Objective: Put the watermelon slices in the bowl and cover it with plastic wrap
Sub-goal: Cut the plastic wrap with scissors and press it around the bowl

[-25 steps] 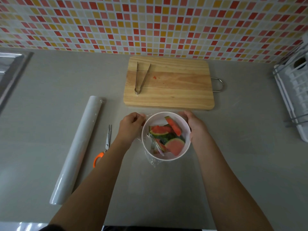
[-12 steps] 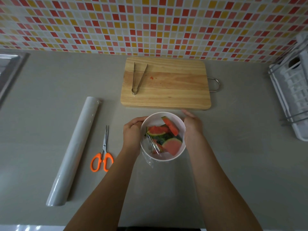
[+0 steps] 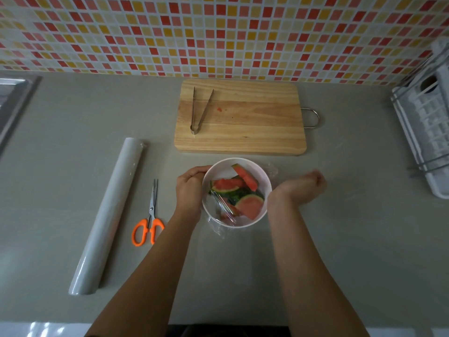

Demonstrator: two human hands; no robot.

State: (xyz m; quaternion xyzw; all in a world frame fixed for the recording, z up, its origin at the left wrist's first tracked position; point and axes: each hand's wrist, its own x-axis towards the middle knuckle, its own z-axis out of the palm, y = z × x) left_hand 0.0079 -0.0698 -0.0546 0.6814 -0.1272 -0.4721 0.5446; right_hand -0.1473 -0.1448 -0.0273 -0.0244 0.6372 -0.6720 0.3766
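Left of centre, the left hand (image 3: 190, 190) curls over the rim of the white bowl (image 3: 243, 163), pinning plastic wrap (image 3: 222, 206) over the watermelon slices (image 3: 247, 203) inside. The film looks bunched and loose on the right; left unpressed, it could peel back. The right hand (image 3: 308, 184) hangs blurred beside the bowl, its fingers unreadable. The grey countertop (image 3: 340, 239) carries a sink edge (image 3: 14, 98), wrap roll (image 3: 109, 215), orange scissors (image 3: 148, 224), a cutting board (image 3: 243, 132) with tongs (image 3: 199, 110) and a dish rack (image 3: 425, 122), with a mosaic tile wall (image 3: 218, 32) behind.

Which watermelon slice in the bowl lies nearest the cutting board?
The long narrow wedge, its tip by the far rim of the bowl. The rind-edged slice on the left and the half-round slice lie nearer the person.
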